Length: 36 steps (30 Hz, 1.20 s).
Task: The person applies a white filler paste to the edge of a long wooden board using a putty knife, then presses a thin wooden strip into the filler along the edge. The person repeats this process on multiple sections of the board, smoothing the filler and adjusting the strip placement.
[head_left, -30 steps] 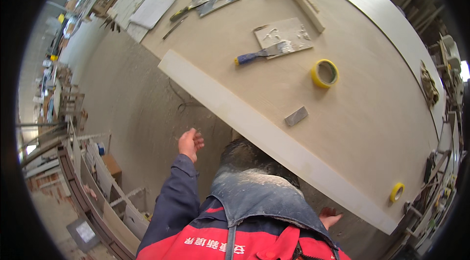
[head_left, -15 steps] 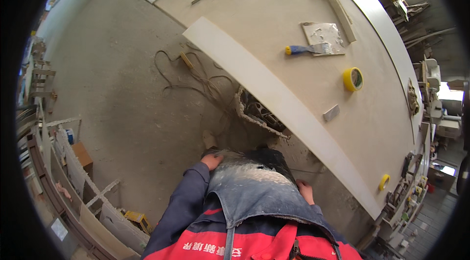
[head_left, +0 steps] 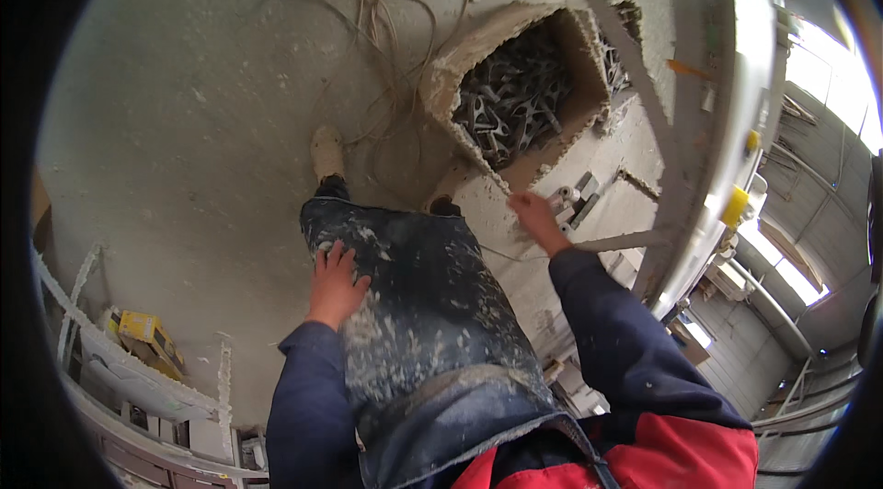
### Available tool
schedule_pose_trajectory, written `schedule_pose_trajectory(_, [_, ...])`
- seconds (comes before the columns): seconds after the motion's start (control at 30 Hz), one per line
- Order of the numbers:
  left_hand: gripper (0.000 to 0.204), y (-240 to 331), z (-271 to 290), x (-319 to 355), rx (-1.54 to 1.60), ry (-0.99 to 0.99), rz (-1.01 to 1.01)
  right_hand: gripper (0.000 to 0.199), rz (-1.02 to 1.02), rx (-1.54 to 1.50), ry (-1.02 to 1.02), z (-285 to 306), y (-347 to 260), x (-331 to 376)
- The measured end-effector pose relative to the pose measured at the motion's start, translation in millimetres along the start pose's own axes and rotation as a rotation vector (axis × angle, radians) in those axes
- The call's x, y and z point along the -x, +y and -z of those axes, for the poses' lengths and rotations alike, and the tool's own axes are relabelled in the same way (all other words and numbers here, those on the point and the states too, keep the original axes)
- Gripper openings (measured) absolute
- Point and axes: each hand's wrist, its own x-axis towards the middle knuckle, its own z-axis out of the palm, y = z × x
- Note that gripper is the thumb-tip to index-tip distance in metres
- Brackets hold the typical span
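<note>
My right hand (head_left: 535,218) reaches down to the near corner of an open box (head_left: 563,150) standing on the floor. Its fingers are closed at the box's rim, which is crusted with pale, hardened material. Inside the box lies a heap of grey metal pieces (head_left: 508,107) that look like spring clamps. My left hand (head_left: 335,288) rests with fingers spread on the front of my stained dark apron (head_left: 418,277), holding nothing. Close to my right hand, some small roller-shaped metal pieces (head_left: 568,202) lie on a pale surface.
The worktable's edge (head_left: 736,93) and a leg beam (head_left: 625,43) stand right of the box. Tangled cords (head_left: 391,20) run across the floor (head_left: 184,139) ahead of my shoes (head_left: 326,152). At lower left, a yellow carton (head_left: 150,340) sits by a crusted frame (head_left: 138,379).
My view has swung down from the tabletop to the floor and box. My right hand has moved from my side to the box's rim. My left hand has spread over the apron.
</note>
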Motion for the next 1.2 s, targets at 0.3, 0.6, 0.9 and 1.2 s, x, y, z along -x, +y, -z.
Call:
schedule_pose_trajectory(0.3, [0.05, -1, -27, -62, 0.032, 0.155, -0.101, 0.058, -0.009, 0.296, 0.034, -34, 26, -294])
schedule_pose_trajectory(0.6, [0.033, 41, -23, -88, -0.114, -0.016, -0.026, 0.066, 0.146, 0.216, 0.317, -119, 43, -398])
schedule_pose_trajectory(0.9, [0.031, 54, -29, -98, -0.198, -0.062, 0.008, 0.055, 0.323, 0.11, 0.221, -131, 62, -417])
schedule_pose_trajectory(1.2, [0.03, 64, -33, -103, -0.208, -0.045, 0.007, 0.048, 0.45, 0.6, 0.248, -117, 19, -392])
